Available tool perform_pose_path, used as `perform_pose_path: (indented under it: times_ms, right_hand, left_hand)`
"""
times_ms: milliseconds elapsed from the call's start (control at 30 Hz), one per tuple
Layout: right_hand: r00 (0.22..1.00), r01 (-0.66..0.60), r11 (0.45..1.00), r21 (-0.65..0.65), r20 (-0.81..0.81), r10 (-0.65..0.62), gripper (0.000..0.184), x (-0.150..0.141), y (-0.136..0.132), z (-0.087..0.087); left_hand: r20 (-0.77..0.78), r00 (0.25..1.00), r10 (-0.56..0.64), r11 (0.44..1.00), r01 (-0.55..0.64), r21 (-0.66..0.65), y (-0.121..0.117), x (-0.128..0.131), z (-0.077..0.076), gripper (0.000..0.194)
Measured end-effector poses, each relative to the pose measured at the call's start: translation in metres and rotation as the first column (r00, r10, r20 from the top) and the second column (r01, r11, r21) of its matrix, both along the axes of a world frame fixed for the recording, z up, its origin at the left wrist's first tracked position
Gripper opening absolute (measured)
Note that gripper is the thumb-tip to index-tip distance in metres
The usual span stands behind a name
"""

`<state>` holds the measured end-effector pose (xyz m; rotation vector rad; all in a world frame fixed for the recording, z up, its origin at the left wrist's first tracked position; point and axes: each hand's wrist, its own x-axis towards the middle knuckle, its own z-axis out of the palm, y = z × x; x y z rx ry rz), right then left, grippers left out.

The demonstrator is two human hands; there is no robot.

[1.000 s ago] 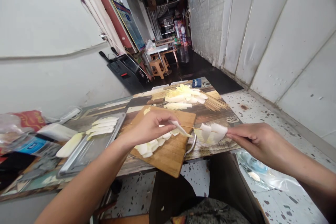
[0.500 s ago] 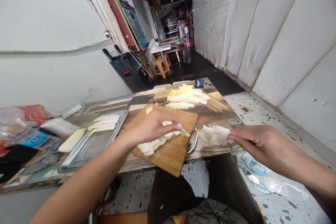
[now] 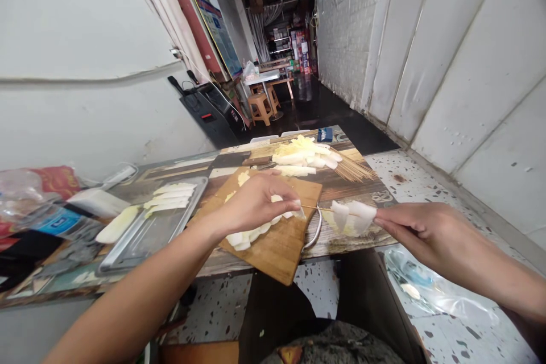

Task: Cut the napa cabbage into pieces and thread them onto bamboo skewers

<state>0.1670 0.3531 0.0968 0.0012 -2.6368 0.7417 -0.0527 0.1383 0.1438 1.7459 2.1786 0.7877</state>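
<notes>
My right hand pinches the end of a thin wooden skewer, which points left above the table edge. Pale cabbage pieces are threaded on it, close against my right fingers. My left hand is closed in a pinch on a small white cabbage piece at the skewer's tip. Under my left hand lies a wooden cutting board with a metal handle. Cut cabbage pieces rest on the board, partly hidden by my left hand.
A metal tray with several skewered-looking pale strips stands left. Behind the board are a heap of cabbage leaves, a bundle of skewers and a knife handle. A plastic bag lies on the floor at right.
My left fingers have closed in on the skewer's tip with the cabbage piece, rolling slightly over it. My right hand and the threaded pieces have barely moved.
</notes>
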Motion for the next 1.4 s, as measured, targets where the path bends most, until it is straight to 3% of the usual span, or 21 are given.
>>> perform_pose_path:
  times_ms: [567, 733, 1033, 1133, 1267, 1400]
  right_hand:
    - [0.997, -0.041, 0.999, -0.024, 0.068, 0.043, 0.032, -0.01, 0.0, 0.003]
    - [0.997, -0.028, 1.0, -0.009, 0.065, 0.028, 0.031, -0.014, -0.003, 0.003]
    - [0.988, -0.11, 0.993, -0.04, 0.101, 0.113, 0.035, -0.028, -0.015, 0.01]
    - [0.984, -0.103, 0.989, -0.109, 0.132, 0.118, 0.038, -0.033, -0.009, 0.007]
    - [0.982, -0.046, 0.974, -0.223, 0.171, 0.085, 0.04, -0.037, 0.004, -0.003]
    - [0.975, 0.045, 0.96, -0.278, 0.22, 0.018, 0.04, -0.033, 0.016, -0.013]
  left_hand:
    - [0.004, 1.0, 0.0, 1.0, 0.0, -0.017, 0.008, 0.008, 0.0, 0.014]
    - [-0.022, 0.998, 0.051, 0.998, -0.051, -0.035, 0.01, 0.01, 0.001, 0.015]
    - [-0.036, 0.999, -0.015, 0.995, 0.011, -0.097, 0.018, 0.017, -0.001, 0.019]
    - [-0.146, 0.989, 0.027, 0.996, -0.038, -0.075, 0.012, 0.004, 0.003, 0.023]
    - [-0.303, 0.944, 0.13, 0.991, -0.128, 0.025, -0.001, -0.037, 0.004, 0.028]
    - [-0.393, 0.919, -0.032, 0.985, -0.037, -0.168, -0.012, -0.079, -0.018, 0.021]
